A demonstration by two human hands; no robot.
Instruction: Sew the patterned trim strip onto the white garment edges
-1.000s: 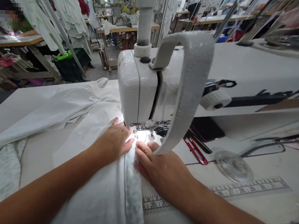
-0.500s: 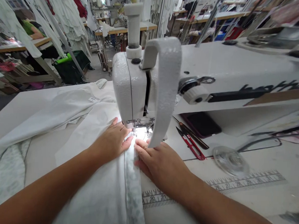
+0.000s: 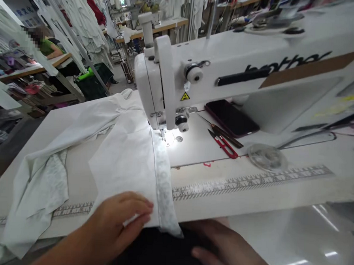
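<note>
White fabric (image 3: 128,153) with a pale patterned strip (image 3: 164,179) along its right side lies under the presser foot (image 3: 162,135) of a white sewing machine (image 3: 149,87). My left hand (image 3: 116,220) is at the fabric's near edge, left of the strip. Its fingers are bent, and a gap shows between thumb and fingers. My right hand (image 3: 218,245) is low, past the table's front edge, beside the strip's near end. Thumb and fingers are apart there; the fingertips are dim and blurred, and nothing shows in them.
Right of the needle lie red thread snips (image 3: 224,145), a dark-handled pointed tool (image 3: 227,136), a phone (image 3: 232,117) and a clear round case (image 3: 267,157). A ruler strip (image 3: 251,180) runs along the table front. More fabric (image 3: 44,181) drapes at left. A person (image 3: 47,46) sits behind.
Both hands have left the needle area and come down toward me, to the fabric's near edge. The view has shifted, showing more of the machine and table front.
</note>
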